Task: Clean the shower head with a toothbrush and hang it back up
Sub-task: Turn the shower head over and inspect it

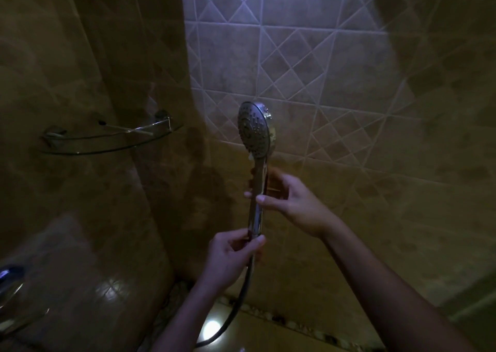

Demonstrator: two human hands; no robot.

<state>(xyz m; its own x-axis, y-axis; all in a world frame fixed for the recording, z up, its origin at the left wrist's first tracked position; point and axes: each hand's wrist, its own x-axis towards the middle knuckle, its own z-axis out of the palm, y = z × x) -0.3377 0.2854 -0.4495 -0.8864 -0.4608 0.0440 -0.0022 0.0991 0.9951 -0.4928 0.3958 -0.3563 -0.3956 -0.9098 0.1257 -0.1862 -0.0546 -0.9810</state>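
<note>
Right of the curved glass corner shelf [107, 140], the left hand [233, 251] pinches the handle base of the upright round chrome shower head [253, 130], the right hand [291, 200] grips mid-handle; rigid, light, likely slippery, so the handle seems the safest hold

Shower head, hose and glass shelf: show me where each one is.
Shower head [253, 130], head view, centre of its nozzle face.
Hose [242, 292], head view, middle of its hanging stretch.
Glass shelf [107, 150], head view, its curved front rim.
</note>
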